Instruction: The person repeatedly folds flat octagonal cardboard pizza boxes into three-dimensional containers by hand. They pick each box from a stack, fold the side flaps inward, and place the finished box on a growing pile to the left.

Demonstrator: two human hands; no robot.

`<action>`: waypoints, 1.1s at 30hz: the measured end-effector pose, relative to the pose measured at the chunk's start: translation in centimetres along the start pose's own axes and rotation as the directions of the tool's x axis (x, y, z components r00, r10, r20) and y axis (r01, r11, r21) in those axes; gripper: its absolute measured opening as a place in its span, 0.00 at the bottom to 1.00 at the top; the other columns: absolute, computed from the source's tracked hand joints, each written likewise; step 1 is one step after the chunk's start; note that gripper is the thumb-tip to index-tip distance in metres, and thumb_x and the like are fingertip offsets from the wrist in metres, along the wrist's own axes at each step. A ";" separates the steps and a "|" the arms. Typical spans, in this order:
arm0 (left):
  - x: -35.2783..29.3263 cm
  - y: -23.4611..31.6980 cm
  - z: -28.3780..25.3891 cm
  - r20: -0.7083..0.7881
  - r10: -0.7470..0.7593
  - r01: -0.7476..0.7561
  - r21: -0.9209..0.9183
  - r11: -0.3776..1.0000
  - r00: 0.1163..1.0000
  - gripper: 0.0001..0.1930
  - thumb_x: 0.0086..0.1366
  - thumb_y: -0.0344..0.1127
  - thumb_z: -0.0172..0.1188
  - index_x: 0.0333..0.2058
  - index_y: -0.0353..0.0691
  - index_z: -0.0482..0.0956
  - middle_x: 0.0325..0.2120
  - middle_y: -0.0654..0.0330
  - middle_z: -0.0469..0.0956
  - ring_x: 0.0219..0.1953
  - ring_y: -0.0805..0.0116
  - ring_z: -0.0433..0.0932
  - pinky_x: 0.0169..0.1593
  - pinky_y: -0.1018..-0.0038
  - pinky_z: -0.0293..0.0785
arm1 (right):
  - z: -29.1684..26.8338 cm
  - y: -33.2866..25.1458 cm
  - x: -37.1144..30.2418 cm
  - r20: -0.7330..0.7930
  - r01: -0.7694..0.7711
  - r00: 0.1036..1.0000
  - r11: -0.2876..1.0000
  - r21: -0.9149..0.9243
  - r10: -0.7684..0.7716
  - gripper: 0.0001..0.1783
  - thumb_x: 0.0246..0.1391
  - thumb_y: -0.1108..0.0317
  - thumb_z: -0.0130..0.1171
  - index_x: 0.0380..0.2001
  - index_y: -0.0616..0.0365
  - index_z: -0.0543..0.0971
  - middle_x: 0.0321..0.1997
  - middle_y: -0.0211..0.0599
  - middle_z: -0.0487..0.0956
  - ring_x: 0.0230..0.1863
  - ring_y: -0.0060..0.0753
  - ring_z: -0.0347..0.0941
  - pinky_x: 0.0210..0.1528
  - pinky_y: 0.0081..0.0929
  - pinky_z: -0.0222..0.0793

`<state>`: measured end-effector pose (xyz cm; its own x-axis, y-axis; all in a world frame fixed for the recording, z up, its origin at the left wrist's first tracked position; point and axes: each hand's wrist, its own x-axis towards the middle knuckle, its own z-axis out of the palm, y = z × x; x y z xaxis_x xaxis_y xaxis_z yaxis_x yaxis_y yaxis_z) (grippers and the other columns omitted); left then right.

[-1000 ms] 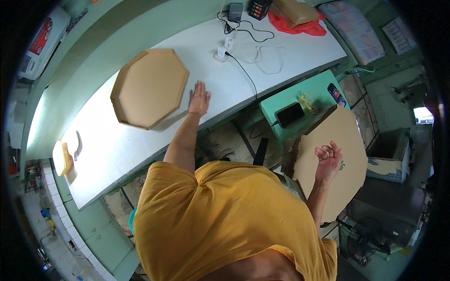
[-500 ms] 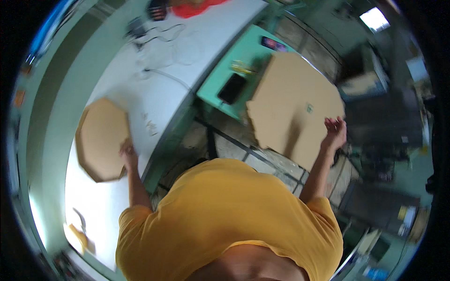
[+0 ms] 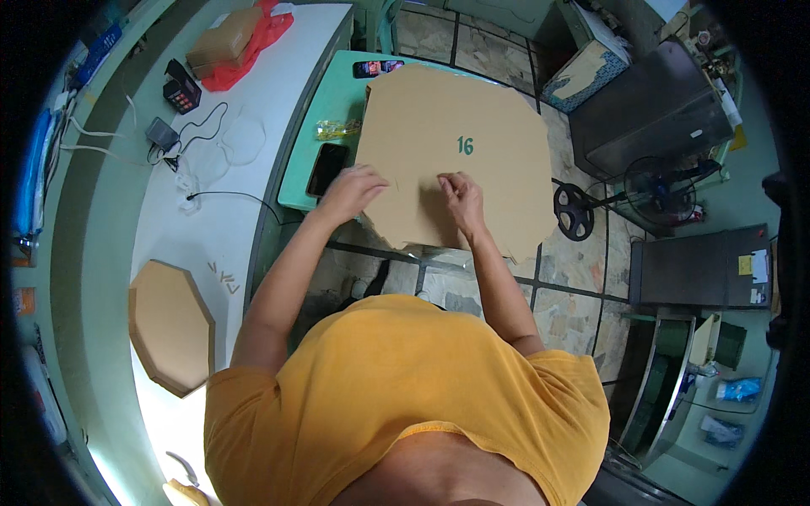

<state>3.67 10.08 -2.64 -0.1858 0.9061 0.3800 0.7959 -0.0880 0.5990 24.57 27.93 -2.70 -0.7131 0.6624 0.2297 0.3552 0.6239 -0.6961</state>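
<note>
A large brown cardboard piece with cut corners and a green printed mark lies on the green table. My left hand is over its left edge, fingers bent and drawn together. Slightly above its middle, casting a shadow on it, my right hand has its fingers curled in a pinch. What either hand may hold is too small or hidden to make out. On the white table to the left rests an octagonal cardboard tray, with small cardboard scraps near it.
A black phone, a yellow packet and a second phone lie on the green table. Cables and a red plastic bag occupy the white table. A standing fan is at the right.
My view has turned toward the green table. My left hand has left the octagonal tray and come to the large cardboard. My right hand has moved inward from the cardboard's right edge.
</note>
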 end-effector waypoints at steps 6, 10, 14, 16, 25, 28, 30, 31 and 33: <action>5.6 -0.3 2.0 0.439 -0.225 0.118 0.257 0.959 0.870 0.07 0.55 0.33 0.59 0.31 0.39 0.81 0.31 0.50 0.76 0.39 0.51 0.75 0.44 0.60 0.71 | -8.0 9.3 2.6 -0.397 -0.056 0.916 0.998 -0.003 0.050 0.12 0.57 0.64 0.54 0.36 0.61 0.81 0.36 0.45 0.79 0.42 0.46 0.74 0.46 0.38 0.68; 5.1 -0.4 2.5 0.395 -0.243 0.109 0.330 0.937 0.886 0.03 0.55 0.32 0.58 0.27 0.40 0.78 0.30 0.50 0.75 0.37 0.48 0.76 0.42 0.59 0.73 | -11.8 15.3 3.2 -0.496 -0.336 0.862 0.849 -0.408 0.103 0.31 0.54 0.52 0.56 0.55 0.63 0.70 0.54 0.54 0.72 0.54 0.54 0.68 0.57 0.45 0.62; 2.9 0.3 2.7 0.151 -0.242 0.214 0.179 0.960 0.958 0.04 0.59 0.33 0.56 0.28 0.39 0.77 0.27 0.52 0.77 0.34 0.50 0.77 0.40 0.60 0.73 | -12.3 17.7 2.8 -0.307 -0.580 0.814 0.718 -0.384 0.494 0.46 0.50 0.38 0.55 0.61 0.66 0.61 0.61 0.56 0.67 0.62 0.55 0.63 0.61 0.47 0.59; 0.2 -0.6 2.0 -0.025 -0.397 0.397 -0.019 0.918 0.917 0.06 0.61 0.33 0.55 0.28 0.37 0.75 0.26 0.54 0.77 0.31 0.52 0.76 0.38 0.64 0.72 | -12.2 18.0 2.5 -0.312 -0.564 0.824 0.740 -0.366 0.473 0.45 0.51 0.40 0.55 0.59 0.68 0.63 0.59 0.59 0.69 0.61 0.56 0.64 0.60 0.46 0.61; -29.9 -10.2 -4.4 -0.563 -0.809 0.801 -0.557 0.221 -0.169 0.08 0.57 0.38 0.58 0.30 0.44 0.84 0.26 0.57 0.82 0.29 0.65 0.81 0.35 0.70 0.75 | -12.1 19.9 2.3 -0.355 -0.506 0.839 0.832 -0.227 0.413 0.31 0.49 0.48 0.64 0.38 0.72 0.77 0.37 0.61 0.80 0.40 0.57 0.77 0.42 0.44 0.71; -33.4 -11.2 -7.6 -0.634 -0.738 0.919 -0.390 0.049 -0.230 0.11 0.57 0.42 0.56 0.34 0.48 0.85 0.31 0.55 0.83 0.35 0.56 0.82 0.40 0.65 0.77 | -12.5 20.4 2.8 -0.434 -0.459 0.840 0.852 -0.251 0.325 0.30 0.47 0.47 0.66 0.33 0.71 0.78 0.35 0.57 0.81 0.37 0.58 0.77 0.41 0.45 0.70; -32.4 -10.4 -9.5 -0.692 -0.714 0.983 -0.183 0.031 -0.107 0.15 0.60 0.46 0.52 0.35 0.46 0.84 0.34 0.51 0.82 0.39 0.47 0.80 0.45 0.59 0.75 | -13.1 20.6 2.9 -0.363 -0.484 0.852 0.834 -0.267 0.378 0.28 0.47 0.50 0.66 0.31 0.72 0.78 0.33 0.56 0.81 0.35 0.53 0.78 0.40 0.42 0.70; -30.4 -10.3 -10.9 -0.727 -0.677 0.993 0.084 0.082 0.117 0.16 0.61 0.49 0.54 0.35 0.44 0.84 0.37 0.51 0.82 0.42 0.50 0.79 0.46 0.59 0.74 | -13.2 20.7 2.7 -0.322 -0.477 0.837 0.878 -0.036 0.442 0.24 0.47 0.53 0.66 0.29 0.71 0.78 0.31 0.53 0.82 0.33 0.47 0.78 0.39 0.39 0.71; -24.4 -9.2 -11.3 -0.675 -0.735 0.941 -0.201 0.270 0.067 0.17 0.61 0.50 0.57 0.34 0.42 0.84 0.35 0.53 0.82 0.39 0.56 0.80 0.44 0.65 0.74 | -13.8 20.8 2.7 -0.264 -0.498 0.829 0.865 0.053 0.494 0.18 0.47 0.59 0.64 0.29 0.68 0.79 0.29 0.51 0.82 0.32 0.44 0.78 0.38 0.38 0.71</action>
<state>-5.62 -15.86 -9.43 -0.9861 -0.1543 0.0610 -0.0758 0.7460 0.6616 38.37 48.41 -7.22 -0.2558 0.9664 0.0266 0.6306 0.1876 -0.7531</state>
